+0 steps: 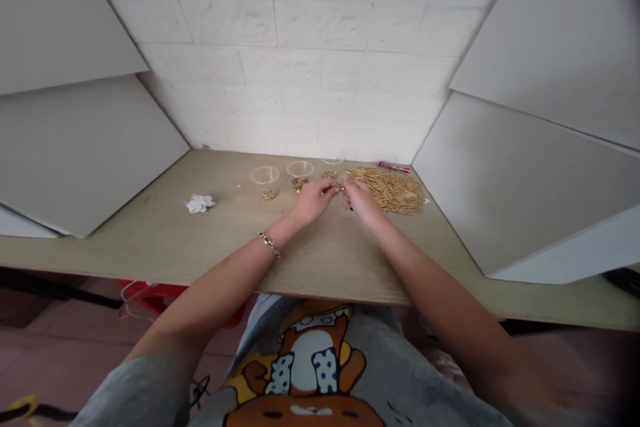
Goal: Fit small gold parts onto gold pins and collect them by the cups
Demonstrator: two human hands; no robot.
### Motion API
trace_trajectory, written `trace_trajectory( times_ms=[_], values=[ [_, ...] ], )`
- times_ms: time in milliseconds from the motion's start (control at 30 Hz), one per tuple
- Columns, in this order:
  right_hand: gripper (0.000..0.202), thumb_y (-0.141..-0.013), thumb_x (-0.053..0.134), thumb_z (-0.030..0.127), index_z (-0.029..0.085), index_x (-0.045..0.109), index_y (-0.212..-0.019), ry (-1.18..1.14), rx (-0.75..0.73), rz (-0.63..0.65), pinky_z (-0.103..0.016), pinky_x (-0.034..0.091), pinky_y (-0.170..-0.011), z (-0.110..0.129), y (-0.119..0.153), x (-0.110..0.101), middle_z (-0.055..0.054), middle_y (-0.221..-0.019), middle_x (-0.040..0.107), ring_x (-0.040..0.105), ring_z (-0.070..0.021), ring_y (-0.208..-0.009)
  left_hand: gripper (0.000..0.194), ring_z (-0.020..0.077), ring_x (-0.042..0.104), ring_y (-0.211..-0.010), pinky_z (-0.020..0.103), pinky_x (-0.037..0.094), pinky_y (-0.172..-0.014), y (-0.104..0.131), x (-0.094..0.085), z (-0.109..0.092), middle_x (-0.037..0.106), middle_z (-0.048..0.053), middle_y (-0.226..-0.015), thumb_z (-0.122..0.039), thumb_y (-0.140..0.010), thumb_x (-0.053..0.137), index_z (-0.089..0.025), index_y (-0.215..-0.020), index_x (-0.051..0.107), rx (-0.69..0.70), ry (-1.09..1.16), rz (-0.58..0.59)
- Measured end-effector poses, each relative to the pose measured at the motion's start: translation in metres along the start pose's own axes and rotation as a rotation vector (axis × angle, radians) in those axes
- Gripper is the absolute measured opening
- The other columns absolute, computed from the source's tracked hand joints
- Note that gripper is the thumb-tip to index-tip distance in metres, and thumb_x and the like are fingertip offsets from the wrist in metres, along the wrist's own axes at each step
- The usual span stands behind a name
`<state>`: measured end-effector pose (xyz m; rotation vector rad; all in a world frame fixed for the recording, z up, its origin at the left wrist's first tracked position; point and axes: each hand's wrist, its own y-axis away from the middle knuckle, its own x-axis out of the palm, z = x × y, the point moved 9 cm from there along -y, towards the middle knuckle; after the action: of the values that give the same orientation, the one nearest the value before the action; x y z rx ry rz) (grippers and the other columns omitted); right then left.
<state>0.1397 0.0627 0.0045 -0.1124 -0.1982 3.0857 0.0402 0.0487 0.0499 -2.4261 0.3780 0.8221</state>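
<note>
My left hand (317, 200) and my right hand (362, 201) meet fingertip to fingertip above the table, both closed in a pinch. Between them shows a tiny gold-coloured piece (342, 189), too small to tell its kind. A dark tip peeks out below my right fingers; what it belongs to is hidden. Just right of my right hand spreads a large pile of thin gold-coloured sticks (400, 192). Near my left hand lie small heaps of gold-coloured parts: one heap (300, 184) close behind it, another heap (269, 194) further left, and a third heap (329, 174) beyond the fingers.
Behind the heaps stand three clear round plastic containers, the left container (265, 175) nearest. A red tube-like item (393, 167) lies at the back right. White crumpled tissue (199, 203) rests on the left of the wooden table (320, 260). Grey-white panels (540, 180) flank both sides.
</note>
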Motion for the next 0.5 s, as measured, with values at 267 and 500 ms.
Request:
trace_trajectory(
  times_ms=[267,500],
  values=[
    [0.046,-0.074,0.045,0.059,0.021,0.034,-0.052,0.002,-0.027,0.002,-0.024,0.036,-0.038,-0.0022,-0.0024,-0.0005,0.004,-0.047,0.030,0.031,-0.0086,-0.039,0.017,0.0119,0.053,-0.069,0.024,0.039,-0.067,0.0004,-0.0013,-0.0008,0.064,0.002,-0.077,-0.019,-0.080,0.045,-0.015,-0.078,0.061,0.005,-0.069,-0.030],
    [0.046,-0.076,0.044,0.057,0.020,0.033,-0.051,0.086,-0.038,-0.021,-0.023,0.036,-0.039,-0.0028,-0.0028,-0.0034,0.005,-0.044,0.031,0.033,-0.0084,-0.039,0.018,0.0121,0.053,-0.069,0.024,0.039,-0.066,0.0008,-0.0007,-0.0020,0.064,0.002,-0.077,-0.019,-0.080,0.044,-0.015,-0.078,0.062,0.009,-0.138,-0.018]
  ],
)
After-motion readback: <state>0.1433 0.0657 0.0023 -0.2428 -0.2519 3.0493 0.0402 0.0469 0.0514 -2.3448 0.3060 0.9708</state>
